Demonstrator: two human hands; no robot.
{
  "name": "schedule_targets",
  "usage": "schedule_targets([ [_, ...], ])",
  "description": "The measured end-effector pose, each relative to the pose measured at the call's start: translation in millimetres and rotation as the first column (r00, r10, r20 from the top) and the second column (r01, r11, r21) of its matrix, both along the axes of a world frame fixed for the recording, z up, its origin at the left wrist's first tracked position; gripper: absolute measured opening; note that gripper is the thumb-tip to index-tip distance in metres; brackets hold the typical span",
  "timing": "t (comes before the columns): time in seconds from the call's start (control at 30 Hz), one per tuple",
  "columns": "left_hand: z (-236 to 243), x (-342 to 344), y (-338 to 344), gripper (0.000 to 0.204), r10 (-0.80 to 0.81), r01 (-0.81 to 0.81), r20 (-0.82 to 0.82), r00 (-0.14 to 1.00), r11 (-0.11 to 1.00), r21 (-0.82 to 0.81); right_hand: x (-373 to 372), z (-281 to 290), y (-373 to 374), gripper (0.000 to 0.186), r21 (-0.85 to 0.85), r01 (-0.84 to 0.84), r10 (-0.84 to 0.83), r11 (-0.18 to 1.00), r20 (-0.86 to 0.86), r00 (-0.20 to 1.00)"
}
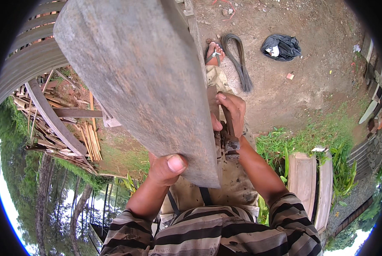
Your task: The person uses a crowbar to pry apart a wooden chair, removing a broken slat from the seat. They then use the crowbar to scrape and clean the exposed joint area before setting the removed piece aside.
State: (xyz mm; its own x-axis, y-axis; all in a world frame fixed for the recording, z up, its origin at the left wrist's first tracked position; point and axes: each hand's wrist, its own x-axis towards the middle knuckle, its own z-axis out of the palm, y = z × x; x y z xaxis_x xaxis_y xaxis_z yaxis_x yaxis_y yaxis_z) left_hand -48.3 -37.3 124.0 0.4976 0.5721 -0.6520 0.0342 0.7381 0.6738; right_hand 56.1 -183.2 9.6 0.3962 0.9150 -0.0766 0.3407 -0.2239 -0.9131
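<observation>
A broad, weathered grey board with a rounded far corner slants across the view, its near end close to my striped shirt. My left hand grips that near end; the thumb lies on the upper face and the fingers are hidden underneath. Along the board's right edge, my right hand is closed around a narrow dark brown piece with a blocky lower end. Its exact kind is unclear, and the board hides part of it. The right thumb is partly covered by the board.
A bundle of dark fibres lies near my sandalled foot, with a black plastic bag farther right. Pale curved planks rest in grass at right. A wood pile and a curved beam are at left.
</observation>
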Motion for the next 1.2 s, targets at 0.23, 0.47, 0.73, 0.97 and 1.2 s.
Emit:
schedule_targets([
  [0.23,1.4,1.0,-1.4,0.074,0.005,-0.005,0.005,1.0,1.0,-0.005,3.2,-0.3,-4.3,0.068,0.085,-0.007,0.01,0.996,-0.04,0.999],
  [0.47,3.0,0.2,0.4,0.072,-0.021,0.021,0.022,1.0,0.999,-0.026,14.0,8.3,-20.8,0.041,0.046,0.027,-0.024,0.999,-0.064,0.998],
  [0.73,-0.2,-6.9,-5.4,0.074,0.017,-0.018,-0.034,0.999,0.999,-0.049,-2.6,31.2,-37.4,0.042,-0.163,-0.088,0.059,0.983,-0.175,0.983],
  [0.97,-2.5,-7.5,-1.3,0.074,0.013,-0.015,-0.035,0.999,0.998,-0.057,11.5,52.9,-24.9,0.047,-0.294,-0.19,0.151,0.937,-0.151,0.977],
  [1.2,-4.7,-4.4,1.5,0.074,0.0,-0.001,-0.008,1.0,0.999,-0.047,7.4,75.6,-26.6,0.079,-0.315,-0.141,0.073,0.939,-0.219,0.973],
])
